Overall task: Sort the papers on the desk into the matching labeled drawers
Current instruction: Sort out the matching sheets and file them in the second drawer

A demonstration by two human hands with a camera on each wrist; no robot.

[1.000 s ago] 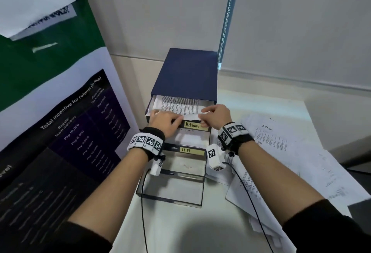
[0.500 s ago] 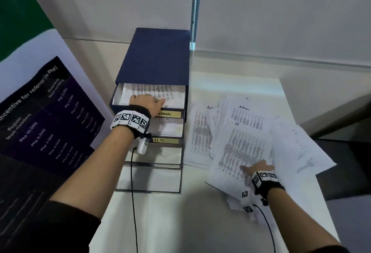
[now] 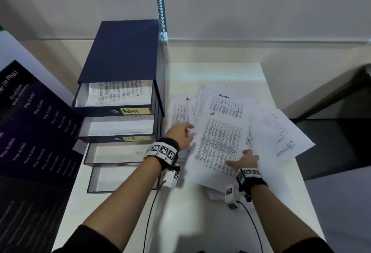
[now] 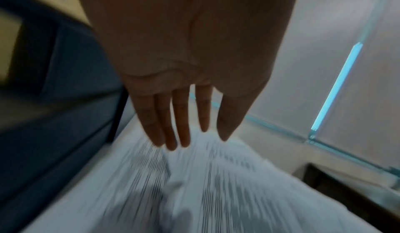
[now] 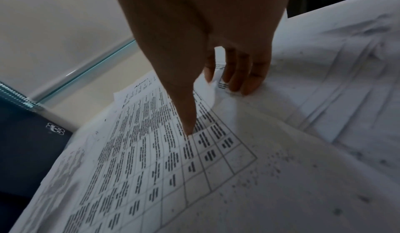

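Note:
A dark blue drawer unit [image 3: 120, 51] stands at the desk's left with all its drawers pulled out. The top drawer [image 3: 96, 111] is labelled Admin and holds a printed sheet [image 3: 120, 92]. The second drawer [image 3: 100, 138] is labelled HR. A loose pile of papers [image 3: 271, 128] covers the desk's right side, and its top sheet [image 3: 218, 142] is marked HR. An Admin sheet [image 3: 226, 102] lies under it. My left hand [image 3: 187, 130] [image 4: 190, 140] reaches with straight fingers to the pile's left edge. My right hand [image 3: 239, 158] [image 5: 207, 103] pinches the HR sheet's lower right edge, thumb on top.
A large dark poster [image 3: 30, 132] leans at the left of the drawer unit. Two lower drawers [image 3: 112, 153] jut toward me. The desk [image 3: 200, 222] ends at the right beside a dark drop [image 3: 331, 142]. Wrist cables [image 3: 148, 212] trail over the near desk. A wall stands behind.
Both hands were at the Admin drawer a second ago. The right hand went to the pile first; the left hand has now left the drawer and swung right to the pile's left edge.

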